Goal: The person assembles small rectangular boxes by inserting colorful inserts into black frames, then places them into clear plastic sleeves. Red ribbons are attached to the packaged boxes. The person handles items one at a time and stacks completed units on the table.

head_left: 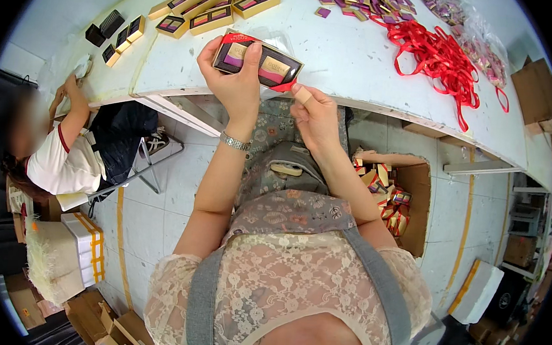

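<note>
You are partway through binding a red ribbon [275, 84] round a small flat gift box [257, 62] with a clear window over dark trays, held at the near edge of the white table [352, 57], at about twelve o'clock from your chest. Your left hand [231, 81] is closed on the box, thumb pressed over the top face and fingers curled beneath, keeping it tilted above the table edge. Your right hand [314, 115] sits at four o'clock from the box, thumb and forefinger pinched shut on the ribbon end where it leaves the lower right corner; one fingertip wears a tan plaster.

The ribbon already crosses the upper left corner, so the wrap looks begun but not tied. The next move seems to call for steady tension from the right hand while the left keeps the box from twisting, so the band stays flat across the corners.

A loose heap of red ribbon [441, 56] lies at two o'clock on the table, more boxes [210, 4] at eleven o'clock. Another person [62, 153] sits at nine o'clock.
</note>
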Available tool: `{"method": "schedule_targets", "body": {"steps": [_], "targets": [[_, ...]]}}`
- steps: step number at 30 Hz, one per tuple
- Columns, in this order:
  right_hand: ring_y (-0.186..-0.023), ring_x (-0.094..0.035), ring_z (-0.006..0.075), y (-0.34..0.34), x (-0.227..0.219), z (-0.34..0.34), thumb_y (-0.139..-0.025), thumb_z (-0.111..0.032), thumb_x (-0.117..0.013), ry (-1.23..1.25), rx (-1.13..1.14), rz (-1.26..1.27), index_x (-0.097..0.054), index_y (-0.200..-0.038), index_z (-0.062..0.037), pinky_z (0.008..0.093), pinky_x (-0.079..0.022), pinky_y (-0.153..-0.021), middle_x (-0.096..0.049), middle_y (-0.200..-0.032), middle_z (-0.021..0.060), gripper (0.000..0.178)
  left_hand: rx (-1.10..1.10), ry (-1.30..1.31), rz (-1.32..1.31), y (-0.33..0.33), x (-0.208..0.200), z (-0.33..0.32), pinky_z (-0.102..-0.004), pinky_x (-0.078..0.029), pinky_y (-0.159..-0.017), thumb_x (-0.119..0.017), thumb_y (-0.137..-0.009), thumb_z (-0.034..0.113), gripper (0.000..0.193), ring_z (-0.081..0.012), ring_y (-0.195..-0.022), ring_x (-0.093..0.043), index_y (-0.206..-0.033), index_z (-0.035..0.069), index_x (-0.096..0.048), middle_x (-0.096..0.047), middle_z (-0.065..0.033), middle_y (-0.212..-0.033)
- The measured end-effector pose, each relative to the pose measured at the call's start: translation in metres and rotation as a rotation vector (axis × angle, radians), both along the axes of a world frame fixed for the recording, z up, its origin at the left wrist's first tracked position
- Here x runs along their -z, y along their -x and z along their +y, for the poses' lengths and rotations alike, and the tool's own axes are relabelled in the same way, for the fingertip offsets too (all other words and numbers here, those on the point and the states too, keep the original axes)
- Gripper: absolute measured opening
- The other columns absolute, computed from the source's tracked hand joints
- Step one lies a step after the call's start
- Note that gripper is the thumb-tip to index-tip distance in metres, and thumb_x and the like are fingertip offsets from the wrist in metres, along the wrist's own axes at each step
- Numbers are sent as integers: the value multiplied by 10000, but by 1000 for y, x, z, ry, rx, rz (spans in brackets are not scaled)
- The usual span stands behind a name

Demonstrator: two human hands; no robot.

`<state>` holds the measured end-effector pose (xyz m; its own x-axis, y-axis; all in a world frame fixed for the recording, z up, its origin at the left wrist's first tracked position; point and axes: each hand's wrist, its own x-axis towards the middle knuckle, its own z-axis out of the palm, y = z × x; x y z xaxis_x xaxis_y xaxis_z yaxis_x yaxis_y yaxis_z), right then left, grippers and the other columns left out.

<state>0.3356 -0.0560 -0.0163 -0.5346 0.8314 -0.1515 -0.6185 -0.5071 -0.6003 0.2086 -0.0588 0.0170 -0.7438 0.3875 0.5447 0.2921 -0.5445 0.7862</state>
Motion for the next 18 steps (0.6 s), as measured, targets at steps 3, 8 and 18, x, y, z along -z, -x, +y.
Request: {"method": "schedule_targets", "body": {"steps": [3, 8, 18], "targets": [[-557, -429, 31, -7, 5, 2, -827, -160, -737, -308, 292, -484, -621, -864, -28, 192, -358, -543, -609, -773, -8, 180, 36, 59, -24, -8, 0, -7, -283, -490, -848, -802, -758, 147, 585, -161, -976, -561, -1195, 10, -438, -540, -119, -1121], [-793, -645, 158, -48, -24, 14, -727, -129, -785, -924, 304, -732, -647, -1089, -23, 310, -508, -726, -687, -820, 53, 401, 320, 119, 45, -37, 19, -28, -363, -432, -965, -710, -839, 175, 348, -216, -1152, -489, -1081, -11, -541, -522, -132, -1215], [-871, -676, 271, 3, -18, 97, -759, -518, -648, -1114, 91, -1631, -695, -1000, -55, 357, -517, -767, -695, -910, 150, 524, -163, 772, 907, 25, 73, -4, -550, -273, -1038, -523, -915, 308, 309, -376, -1166, -470, -1058, 53, -623, -571, -163, -1174]]}}
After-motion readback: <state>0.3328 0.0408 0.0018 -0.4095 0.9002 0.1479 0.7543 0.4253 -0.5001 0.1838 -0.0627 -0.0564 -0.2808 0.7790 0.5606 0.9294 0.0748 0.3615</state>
